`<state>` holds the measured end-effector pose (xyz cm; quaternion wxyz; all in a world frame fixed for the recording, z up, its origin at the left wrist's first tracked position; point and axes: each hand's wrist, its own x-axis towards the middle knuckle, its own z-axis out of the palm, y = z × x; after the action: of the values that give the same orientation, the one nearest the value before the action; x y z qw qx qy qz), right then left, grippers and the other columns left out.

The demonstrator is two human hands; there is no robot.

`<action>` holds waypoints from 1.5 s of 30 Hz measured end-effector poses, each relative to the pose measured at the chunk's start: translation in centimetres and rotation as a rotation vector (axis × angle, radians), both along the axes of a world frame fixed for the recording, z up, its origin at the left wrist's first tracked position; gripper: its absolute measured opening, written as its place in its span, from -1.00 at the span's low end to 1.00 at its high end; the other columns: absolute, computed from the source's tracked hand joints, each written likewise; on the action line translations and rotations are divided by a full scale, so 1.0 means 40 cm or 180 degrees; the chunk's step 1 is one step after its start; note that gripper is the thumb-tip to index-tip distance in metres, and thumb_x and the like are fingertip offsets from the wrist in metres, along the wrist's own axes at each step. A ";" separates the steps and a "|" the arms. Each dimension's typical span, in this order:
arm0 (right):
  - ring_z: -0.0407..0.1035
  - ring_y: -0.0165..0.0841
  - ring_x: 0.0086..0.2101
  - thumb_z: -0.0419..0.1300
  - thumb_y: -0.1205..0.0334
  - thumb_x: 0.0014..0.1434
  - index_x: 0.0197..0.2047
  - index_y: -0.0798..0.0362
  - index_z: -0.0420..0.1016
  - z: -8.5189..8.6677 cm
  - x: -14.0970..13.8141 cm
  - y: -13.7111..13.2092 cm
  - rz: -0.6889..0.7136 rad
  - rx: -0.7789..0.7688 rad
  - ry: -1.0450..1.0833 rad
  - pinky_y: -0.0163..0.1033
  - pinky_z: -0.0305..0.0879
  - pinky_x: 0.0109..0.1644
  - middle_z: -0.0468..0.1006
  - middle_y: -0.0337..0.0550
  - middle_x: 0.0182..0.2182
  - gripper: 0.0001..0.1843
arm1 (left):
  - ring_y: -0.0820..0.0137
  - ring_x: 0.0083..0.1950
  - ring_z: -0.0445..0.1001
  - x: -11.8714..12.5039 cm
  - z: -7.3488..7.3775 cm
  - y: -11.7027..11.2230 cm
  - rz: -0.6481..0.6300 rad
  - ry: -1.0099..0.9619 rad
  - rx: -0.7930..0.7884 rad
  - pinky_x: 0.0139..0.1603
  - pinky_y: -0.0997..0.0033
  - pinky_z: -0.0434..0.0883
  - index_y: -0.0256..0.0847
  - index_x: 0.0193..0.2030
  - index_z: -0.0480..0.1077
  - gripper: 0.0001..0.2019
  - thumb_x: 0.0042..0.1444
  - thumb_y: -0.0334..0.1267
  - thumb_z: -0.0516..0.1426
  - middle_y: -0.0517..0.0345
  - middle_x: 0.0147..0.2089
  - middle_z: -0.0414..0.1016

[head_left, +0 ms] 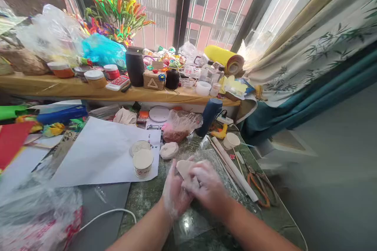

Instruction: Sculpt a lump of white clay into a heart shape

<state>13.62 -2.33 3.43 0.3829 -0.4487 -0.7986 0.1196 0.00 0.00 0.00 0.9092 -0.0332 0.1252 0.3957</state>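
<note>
A pale flattened piece of clay (183, 168) lies across the palm of my left hand (174, 194), which is dusted with white powder. Over it, my right hand (207, 183) is closed, its fingers pressing on the clay and hiding part of it. Both hands are above a clear plastic sheet (191, 225) on the dark green tabletop. Just beyond my left hand sits a white lump of clay (169, 150). To the left, a paper cup (143, 163) filled with pale material stands on white paper (103, 157), beside a round lid (139, 148).
Right of my hands lie a white rolling rod (235, 169), thin sticks and orange-handled scissors (259, 190). Behind them stand a small paper cup (231, 141) and a dark blue cylinder (209, 117). A bag of reddish-brown material (179, 127) is further back, below the crowded sill (176, 96).
</note>
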 end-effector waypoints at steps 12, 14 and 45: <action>0.41 -0.18 0.02 0.24 0.13 0.31 0.03 -0.02 0.48 -0.080 0.065 -0.056 -0.1241 -0.1235 0.2004 -0.03 0.30 0.18 0.54 -0.06 -0.03 -0.75 | 0.35 -0.20 0.65 0.006 0.022 0.004 0.0471 0.1259 -0.0102 -0.28 0.47 0.54 -0.13 0.28 0.26 -0.51 0.25 -0.28 0.25 -0.07 0.09 0.58; 0.45 -0.20 -0.04 0.31 0.09 0.24 -0.02 -0.02 0.51 -0.083 0.056 -0.055 -0.1388 -0.1601 0.2624 -0.05 0.33 0.16 0.57 -0.10 -0.09 -0.73 | 0.45 -0.34 0.60 0.011 0.019 0.003 0.0576 0.1582 0.0148 -0.41 0.56 0.47 -0.16 0.23 0.32 -0.51 0.19 -0.26 0.31 -0.04 0.03 0.60; 0.62 -0.13 -0.18 0.14 -0.11 0.35 -0.02 0.17 0.53 0.026 0.062 -0.019 -0.0029 -0.4475 0.5484 -0.07 0.51 -0.09 0.70 0.04 -0.23 -0.53 | -0.04 0.41 0.32 -0.019 -0.017 -0.013 0.0979 0.4474 0.5708 0.43 -0.24 0.14 -0.06 0.41 0.25 -0.29 0.17 0.02 0.32 -0.11 0.35 0.44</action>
<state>16.11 -3.10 4.46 0.4704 -0.3356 -0.0184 0.8159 -0.76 -0.50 -0.67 0.2772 0.8391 0.2727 0.3804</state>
